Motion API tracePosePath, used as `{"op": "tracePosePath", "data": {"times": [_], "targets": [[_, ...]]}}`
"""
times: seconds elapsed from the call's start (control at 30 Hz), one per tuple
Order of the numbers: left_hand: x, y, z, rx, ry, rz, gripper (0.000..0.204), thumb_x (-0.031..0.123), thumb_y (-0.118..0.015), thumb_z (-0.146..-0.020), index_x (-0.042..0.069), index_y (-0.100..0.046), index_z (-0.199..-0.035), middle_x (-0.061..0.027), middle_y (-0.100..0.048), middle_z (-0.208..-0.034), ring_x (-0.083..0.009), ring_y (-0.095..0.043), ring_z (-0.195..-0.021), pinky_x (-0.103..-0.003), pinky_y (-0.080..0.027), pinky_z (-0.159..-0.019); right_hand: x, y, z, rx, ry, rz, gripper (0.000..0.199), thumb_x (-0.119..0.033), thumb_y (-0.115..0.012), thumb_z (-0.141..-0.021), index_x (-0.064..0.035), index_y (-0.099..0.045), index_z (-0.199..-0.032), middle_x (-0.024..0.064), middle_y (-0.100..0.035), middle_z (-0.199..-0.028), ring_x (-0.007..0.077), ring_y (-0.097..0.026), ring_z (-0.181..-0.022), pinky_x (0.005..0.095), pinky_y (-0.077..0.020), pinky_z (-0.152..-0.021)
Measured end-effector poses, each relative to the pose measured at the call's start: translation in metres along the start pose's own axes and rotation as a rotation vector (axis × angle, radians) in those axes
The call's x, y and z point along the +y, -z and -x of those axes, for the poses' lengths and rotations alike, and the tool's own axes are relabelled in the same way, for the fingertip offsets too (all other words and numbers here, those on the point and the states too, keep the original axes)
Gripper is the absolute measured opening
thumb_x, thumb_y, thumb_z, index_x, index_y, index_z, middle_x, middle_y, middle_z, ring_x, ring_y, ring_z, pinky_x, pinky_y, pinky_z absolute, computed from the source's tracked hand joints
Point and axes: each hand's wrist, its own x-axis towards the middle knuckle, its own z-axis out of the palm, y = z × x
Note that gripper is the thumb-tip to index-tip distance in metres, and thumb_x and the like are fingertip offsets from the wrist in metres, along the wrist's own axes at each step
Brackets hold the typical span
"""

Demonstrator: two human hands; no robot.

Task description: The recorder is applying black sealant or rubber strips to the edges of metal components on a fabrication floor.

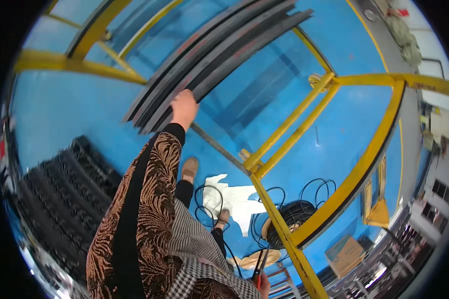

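My left hand (pixel 184 106) reaches forward and is closed on the near edge of a long black strip (pixel 234 64), at the lower end of a bundle. Several such strips lie side by side across the yellow metal frame, dark grey to black with faint reddish marks. At the lower edge, my right hand (pixel 265 287) is partly in view, closed round red-handled scissors (pixel 259 269). Their dark blades point up, away from me. A patterned brown and black sleeve covers my left arm.
Yellow rack bars (pixel 294 127) stand at the right and upper left. A coil of black cable (pixel 297 219) lies beside white sheet material (pixel 242 199) on the blue floor. Black ribbed pieces (pixel 67 192) are piled at left; a cardboard box (pixel 344 255) sits at lower right.
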Motion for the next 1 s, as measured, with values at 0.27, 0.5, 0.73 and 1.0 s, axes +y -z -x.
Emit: {"op": "tracePosePath", "data": {"times": [0.27,0.5,0.73,1.0], "targets": [[0.007,0.203,0.263,-0.676,-0.002,1.259,0.026,0.02,-0.059,-0.083,0.002,-0.061,-0.102,-0.0115,-0.063,-0.088,-0.0235,-0.058,-0.075,-0.035,-0.049,-0.066,-0.069,0.004,-0.013,-0.144,0.651,0.552,0.042,-0.008,-0.072,-0.075,-0.0047,-0.059,-0.115,0.0029,-0.061,-0.077,0.0169,-0.054,-0.062,0.0282,-0.0437,-0.058],[0.039,0.389,0.379,-0.725,0.346,1.944,0.033,0.017,-0.061,-0.091,0.001,-0.062,-0.12,-0.0048,-0.068,-0.099,-0.0123,-0.059,-0.089,-0.025,-0.047,-0.083,-0.093,-0.021,0.011,-0.561,1.092,0.399,0.057,-0.008,-0.071,-0.078,-0.0045,-0.05,-0.13,0.0086,-0.066,-0.098,0.0206,-0.062,-0.079,0.0299,-0.0489,-0.07],[0.036,0.48,0.487,0.091,0.665,2.068,0.017,0.008,-0.056,-0.091,-0.001,-0.065,-0.103,-0.0058,-0.068,-0.091,-0.0145,-0.06,-0.083,-0.027,-0.048,-0.08,-0.04,0.001,0.061,-0.894,1.153,0.254,0.049,0.002,-0.064,-0.079,-0.0048,-0.048,-0.125,0.0081,-0.062,-0.101,0.0155,-0.058,-0.086,0.0259,-0.0465,-0.074],[-0.005,0.544,0.625,0.326,0.729,2.006,0.013,0.006,-0.056,-0.092,-0.001,-0.066,-0.098,-0.0049,-0.067,-0.089,-0.012,-0.059,-0.083,-0.023,-0.048,-0.078,0.005,-0.008,0.151,-1.229,1.027,0.235,0.052,0.005,-0.059,-0.081,-0.0058,-0.043,-0.13,0.01,-0.062,-0.105,0.0169,-0.059,-0.089,0.0266,-0.0474,-0.077]]}}
